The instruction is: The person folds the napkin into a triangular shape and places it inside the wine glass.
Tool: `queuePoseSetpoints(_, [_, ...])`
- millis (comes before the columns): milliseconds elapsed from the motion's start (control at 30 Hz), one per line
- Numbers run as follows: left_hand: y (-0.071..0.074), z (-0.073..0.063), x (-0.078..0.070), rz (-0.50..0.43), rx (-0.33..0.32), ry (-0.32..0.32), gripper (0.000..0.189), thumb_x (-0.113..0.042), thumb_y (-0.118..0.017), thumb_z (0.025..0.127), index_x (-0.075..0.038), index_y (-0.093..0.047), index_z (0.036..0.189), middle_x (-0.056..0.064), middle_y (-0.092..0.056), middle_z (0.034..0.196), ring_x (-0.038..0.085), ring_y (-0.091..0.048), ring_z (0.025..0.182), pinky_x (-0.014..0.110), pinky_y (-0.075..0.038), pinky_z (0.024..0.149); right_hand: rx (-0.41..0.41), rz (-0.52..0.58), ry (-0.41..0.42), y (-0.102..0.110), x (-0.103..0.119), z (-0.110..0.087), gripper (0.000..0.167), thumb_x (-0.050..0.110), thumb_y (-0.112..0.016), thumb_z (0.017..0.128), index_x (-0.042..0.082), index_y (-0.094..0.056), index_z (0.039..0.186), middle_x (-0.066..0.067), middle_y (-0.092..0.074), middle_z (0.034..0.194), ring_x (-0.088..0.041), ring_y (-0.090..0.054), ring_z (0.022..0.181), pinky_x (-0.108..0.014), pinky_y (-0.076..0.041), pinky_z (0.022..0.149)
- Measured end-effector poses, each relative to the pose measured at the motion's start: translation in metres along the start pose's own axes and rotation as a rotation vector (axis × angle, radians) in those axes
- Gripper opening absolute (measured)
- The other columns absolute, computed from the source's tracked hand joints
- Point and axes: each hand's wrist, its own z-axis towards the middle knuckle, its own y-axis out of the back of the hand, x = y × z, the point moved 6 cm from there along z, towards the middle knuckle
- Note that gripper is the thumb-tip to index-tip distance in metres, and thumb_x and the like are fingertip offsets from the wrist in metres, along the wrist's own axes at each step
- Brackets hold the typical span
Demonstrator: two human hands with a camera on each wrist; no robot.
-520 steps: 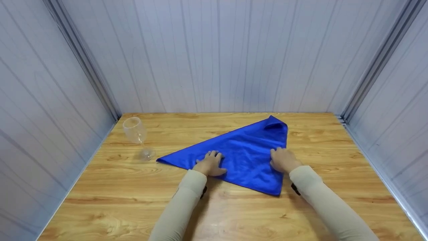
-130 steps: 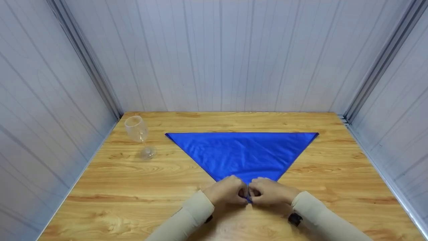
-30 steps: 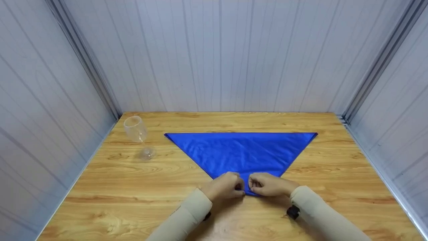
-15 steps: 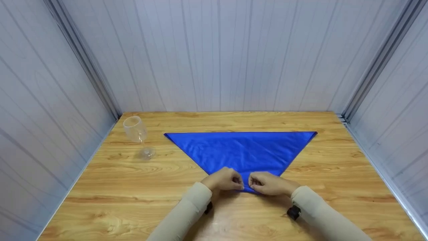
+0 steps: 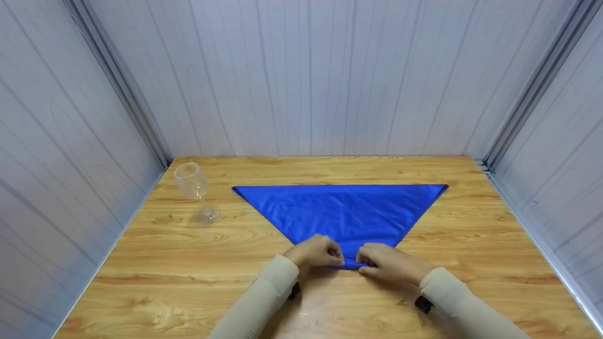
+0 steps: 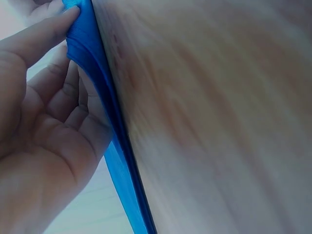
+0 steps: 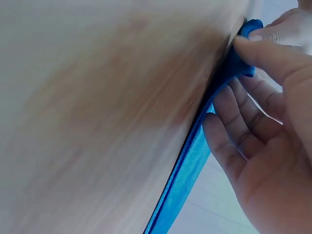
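Observation:
A shiny blue cloth (image 5: 339, 207) lies folded into a wide triangle, its long straight side at the back. Its near tip is turned up into a narrow roll, so the front ends in a short flat edge. My left hand (image 5: 318, 252) pinches this edge on the left, and in the left wrist view the thumb (image 6: 44, 36) lies on the rolled fabric. A little to the right, my right hand (image 5: 393, 263) grips the same edge between thumb and fingers. The right wrist view shows the right fingers (image 7: 239, 114) behind the cloth.
A clear wine glass (image 5: 192, 181) stands upright at the back left of the wood-grain table (image 5: 188, 292), apart from the cloth. Pale panelled walls (image 5: 301, 84) enclose the table at the back and both sides.
Earlier the cloth lay askew with a curled corner; then it was a squared triangle with a pointed near tip. That tip is now rolled up, and my right hand has shifted slightly right.

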Motion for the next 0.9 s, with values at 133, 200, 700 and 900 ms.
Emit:
queuePoseSetpoints(133, [0.001, -0.001, 0.002, -0.028, -0.004, 0.012, 0.011, -0.025, -0.078, 0.089, -0.014, -0.077, 0.087, -0.015, -0.063, 0.076, -0.002, -0.053, 0.071, 0.017, -0.046, 0.068, -0.006, -0.021, 0.037, 0.001, -0.003, 0.004, 0.008, 0.017, -0.061, 0.101, 0.014, -0.065, 0.096, 0.009, -0.058, 0.089, -0.007, -0.054, 0.08, -0.03, -0.049, 0.071])
queuePoseSetpoints(200, [0.002, -0.001, 0.003, -0.048, -0.006, 0.025, 0.011, -0.025, -0.078, 0.089, -0.015, -0.076, 0.086, -0.015, -0.062, 0.076, -0.002, -0.053, 0.072, 0.017, -0.046, 0.068, 0.023, -0.01, 0.025, 0.001, -0.006, 0.008, 0.012, 0.017, -0.058, 0.103, 0.013, -0.066, 0.096, 0.009, -0.058, 0.088, -0.007, -0.054, 0.08, -0.031, -0.049, 0.073])
queuePoseSetpoints(700, [0.003, 0.0, 0.009, -0.097, -0.01, 0.103, 0.013, -0.027, -0.078, 0.089, -0.017, -0.074, 0.083, -0.013, -0.062, 0.075, 0.002, -0.054, 0.072, 0.02, -0.046, 0.067, 0.212, -0.026, -0.116, 0.0, -0.015, 0.031, 0.026, 0.014, -0.051, 0.103, 0.016, -0.053, 0.077, 0.01, -0.041, 0.068, -0.006, -0.042, 0.064, -0.028, -0.039, 0.062])
queuePoseSetpoints(900, [0.004, 0.002, 0.008, -0.055, -0.034, 0.09, 0.014, -0.026, -0.08, 0.087, -0.015, -0.073, 0.08, -0.015, -0.059, 0.071, 0.0, -0.051, 0.068, 0.018, -0.044, 0.064, 0.197, -0.081, -0.19, 0.001, -0.017, 0.032, 0.03, 0.022, -0.056, 0.099, 0.019, -0.053, 0.069, 0.011, -0.043, 0.062, -0.006, -0.043, 0.058, -0.027, -0.038, 0.056])
